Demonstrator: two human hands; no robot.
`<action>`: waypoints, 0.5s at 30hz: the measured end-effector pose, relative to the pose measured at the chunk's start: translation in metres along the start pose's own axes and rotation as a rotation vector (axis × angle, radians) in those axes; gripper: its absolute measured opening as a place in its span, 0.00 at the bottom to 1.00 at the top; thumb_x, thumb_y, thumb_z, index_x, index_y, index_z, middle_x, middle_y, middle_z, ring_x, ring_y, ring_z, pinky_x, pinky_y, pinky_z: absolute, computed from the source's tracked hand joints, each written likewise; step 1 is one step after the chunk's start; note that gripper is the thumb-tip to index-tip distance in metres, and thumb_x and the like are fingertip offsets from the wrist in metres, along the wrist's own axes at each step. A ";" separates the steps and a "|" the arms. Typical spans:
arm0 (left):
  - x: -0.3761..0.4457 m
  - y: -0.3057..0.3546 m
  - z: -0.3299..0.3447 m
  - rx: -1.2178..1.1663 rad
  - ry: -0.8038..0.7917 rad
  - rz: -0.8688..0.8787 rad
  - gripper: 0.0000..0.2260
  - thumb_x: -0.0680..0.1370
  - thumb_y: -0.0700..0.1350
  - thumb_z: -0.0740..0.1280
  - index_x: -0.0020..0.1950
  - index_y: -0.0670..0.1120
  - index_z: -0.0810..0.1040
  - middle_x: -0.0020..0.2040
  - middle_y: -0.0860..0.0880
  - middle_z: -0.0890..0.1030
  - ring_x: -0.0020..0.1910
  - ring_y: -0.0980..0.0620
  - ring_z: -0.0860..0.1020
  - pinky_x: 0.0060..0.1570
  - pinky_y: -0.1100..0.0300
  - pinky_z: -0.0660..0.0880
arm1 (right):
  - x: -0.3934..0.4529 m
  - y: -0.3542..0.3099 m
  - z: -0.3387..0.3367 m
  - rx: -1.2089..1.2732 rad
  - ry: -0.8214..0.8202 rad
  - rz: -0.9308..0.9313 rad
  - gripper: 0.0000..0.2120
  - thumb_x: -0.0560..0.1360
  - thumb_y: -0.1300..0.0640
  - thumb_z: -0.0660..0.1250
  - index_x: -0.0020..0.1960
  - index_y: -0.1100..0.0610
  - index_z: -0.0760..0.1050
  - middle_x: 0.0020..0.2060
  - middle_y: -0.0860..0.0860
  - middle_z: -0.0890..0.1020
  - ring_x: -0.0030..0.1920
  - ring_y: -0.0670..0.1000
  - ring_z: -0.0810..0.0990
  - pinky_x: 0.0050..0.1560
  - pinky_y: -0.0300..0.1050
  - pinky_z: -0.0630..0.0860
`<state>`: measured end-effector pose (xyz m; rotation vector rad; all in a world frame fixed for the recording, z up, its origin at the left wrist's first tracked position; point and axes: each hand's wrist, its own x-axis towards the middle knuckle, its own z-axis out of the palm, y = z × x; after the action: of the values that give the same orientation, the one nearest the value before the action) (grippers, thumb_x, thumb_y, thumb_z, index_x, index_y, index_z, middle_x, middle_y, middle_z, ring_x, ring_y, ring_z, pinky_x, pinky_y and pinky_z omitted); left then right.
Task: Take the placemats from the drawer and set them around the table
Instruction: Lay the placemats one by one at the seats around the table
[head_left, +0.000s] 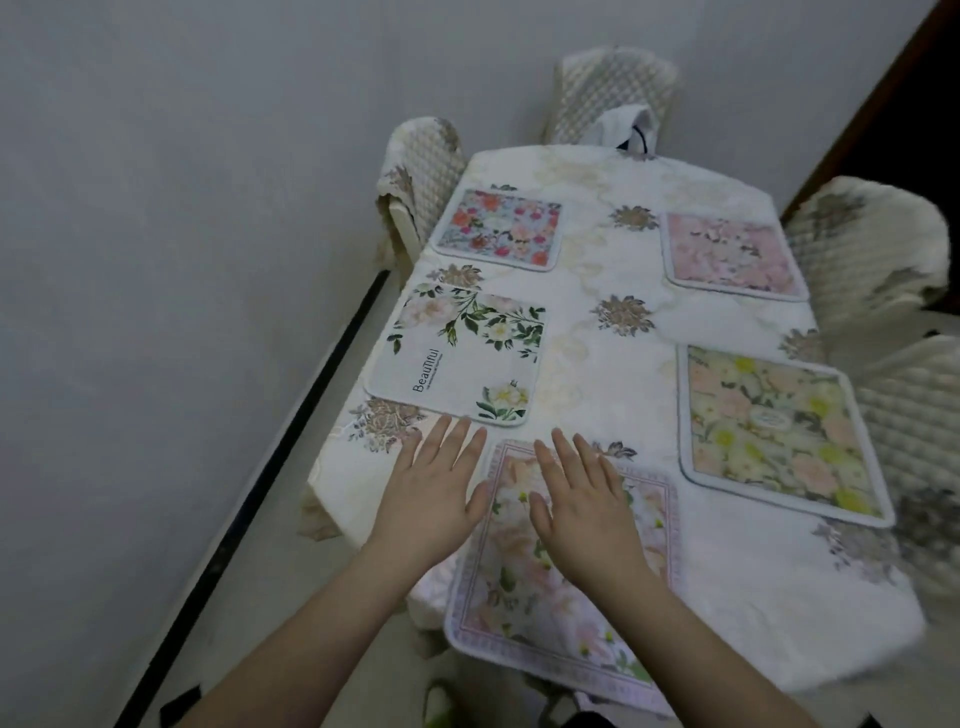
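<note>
Several floral placemats lie on the table (613, 364) with its pale patterned cloth. A pink-bordered placemat (545, 597) sits at the near edge, partly overhanging it. My right hand (582, 499) lies flat on its top part with straight fingers. My left hand (431, 483) is spread flat just left of that mat, over the cloth. A white "Beautiful" placemat (462, 358) is at mid left, a red-flowered placemat (501, 228) at far left, a pink placemat (732, 254) at far right, and a yellow-flowered placemat (774, 431) at near right.
Chairs with quilted covers stand around the table: a far-end chair (613, 88), a far-left chair (423, 171), and right-side chairs (872, 249). A white wall runs close along the left side with a dark baseboard (270, 478). A dark doorway is at top right.
</note>
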<state>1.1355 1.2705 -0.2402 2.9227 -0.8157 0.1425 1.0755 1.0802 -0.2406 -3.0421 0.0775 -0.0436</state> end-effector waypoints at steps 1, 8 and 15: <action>0.004 0.003 0.003 -0.005 -0.001 0.031 0.27 0.79 0.57 0.54 0.72 0.45 0.74 0.72 0.45 0.73 0.73 0.43 0.70 0.71 0.45 0.57 | -0.004 0.004 0.003 0.011 -0.007 0.039 0.28 0.77 0.45 0.50 0.74 0.55 0.68 0.74 0.54 0.69 0.74 0.57 0.67 0.74 0.56 0.60; 0.019 0.021 0.043 -0.085 -0.138 0.167 0.28 0.78 0.57 0.56 0.76 0.48 0.69 0.74 0.46 0.71 0.74 0.45 0.69 0.68 0.44 0.69 | -0.044 0.036 0.043 0.116 -0.151 0.207 0.32 0.77 0.42 0.45 0.79 0.52 0.57 0.78 0.52 0.58 0.78 0.55 0.55 0.76 0.53 0.48; 0.000 0.023 0.083 -0.098 -0.292 0.132 0.32 0.79 0.59 0.55 0.80 0.47 0.59 0.77 0.45 0.68 0.74 0.44 0.68 0.68 0.44 0.70 | -0.068 0.063 0.067 0.152 -0.262 0.307 0.32 0.78 0.42 0.43 0.80 0.52 0.47 0.80 0.53 0.48 0.79 0.55 0.44 0.77 0.52 0.42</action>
<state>1.1284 1.2405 -0.3209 2.8341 -1.0242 -0.3122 1.0070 1.0279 -0.3150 -2.8193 0.4934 0.3527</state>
